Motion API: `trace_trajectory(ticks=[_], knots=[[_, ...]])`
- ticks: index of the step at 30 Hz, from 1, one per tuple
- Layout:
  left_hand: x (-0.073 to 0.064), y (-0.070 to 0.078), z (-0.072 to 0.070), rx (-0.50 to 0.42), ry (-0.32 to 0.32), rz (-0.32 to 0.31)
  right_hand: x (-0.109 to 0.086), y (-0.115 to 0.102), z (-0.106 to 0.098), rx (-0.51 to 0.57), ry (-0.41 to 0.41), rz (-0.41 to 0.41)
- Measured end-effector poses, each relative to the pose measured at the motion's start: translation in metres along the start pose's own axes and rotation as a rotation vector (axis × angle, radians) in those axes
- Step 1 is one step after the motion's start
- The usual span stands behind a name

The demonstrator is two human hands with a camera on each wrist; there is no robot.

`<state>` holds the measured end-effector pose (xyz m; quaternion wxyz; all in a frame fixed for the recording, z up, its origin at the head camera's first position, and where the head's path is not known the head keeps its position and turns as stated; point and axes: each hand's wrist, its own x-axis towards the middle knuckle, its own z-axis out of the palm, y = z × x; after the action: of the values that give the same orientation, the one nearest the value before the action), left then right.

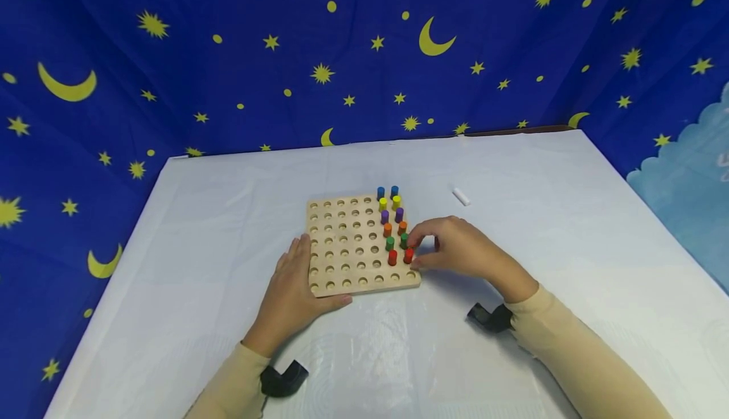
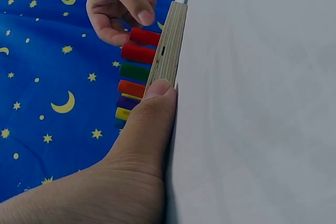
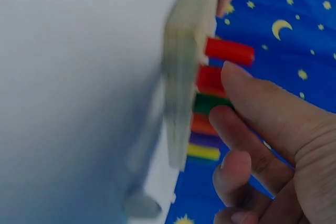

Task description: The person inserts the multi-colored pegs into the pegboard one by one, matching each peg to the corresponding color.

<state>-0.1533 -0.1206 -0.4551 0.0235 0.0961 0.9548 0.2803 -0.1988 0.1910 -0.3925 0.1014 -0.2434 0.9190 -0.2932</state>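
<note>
A light wooden pegboard (image 1: pixel 342 240) with rows of round holes lies on the table. Two columns of coloured pegs stand at its right side: blue, yellow, purple, orange, green and red, from back to front. My left hand (image 1: pixel 292 295) rests at the near left corner, fingers along the left side and thumb (image 2: pixel 157 95) against the front edge. Beside the right-hand red peg (image 1: pixel 409 256) is my right hand (image 1: pixel 458 248), its thumb and index finger apart around the peg's top. In the right wrist view the thumb (image 3: pixel 239 80) overlaps that peg; contact is unclear.
A white peg (image 1: pixel 461 196) lies on its side behind the right hand. The table has a white cover (image 1: pixel 239 185). A blue cloth (image 1: pixel 364 52) with yellow moons and stars hangs behind and at both sides. Black straps or mounts sit at both wrists.
</note>
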Motion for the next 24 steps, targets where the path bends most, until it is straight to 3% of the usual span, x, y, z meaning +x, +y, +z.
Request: trace_trajectory(ticks=[6, 12, 24], knots=[[0.0, -0.001, 0.001, 0.003, -0.001, -0.001, -0.012, 0.017, -0.015, -0.11, 0.036, 0.09], [0.0, -0.002, 0.0, 0.004, 0.004, 0.0, -0.019, 0.028, -0.016, -0.249, 0.038, 0.205], [0.0, -0.001, 0.001, 0.002, 0.0, 0.003, -0.018, 0.03, -0.011, -0.229, -0.033, 0.213]])
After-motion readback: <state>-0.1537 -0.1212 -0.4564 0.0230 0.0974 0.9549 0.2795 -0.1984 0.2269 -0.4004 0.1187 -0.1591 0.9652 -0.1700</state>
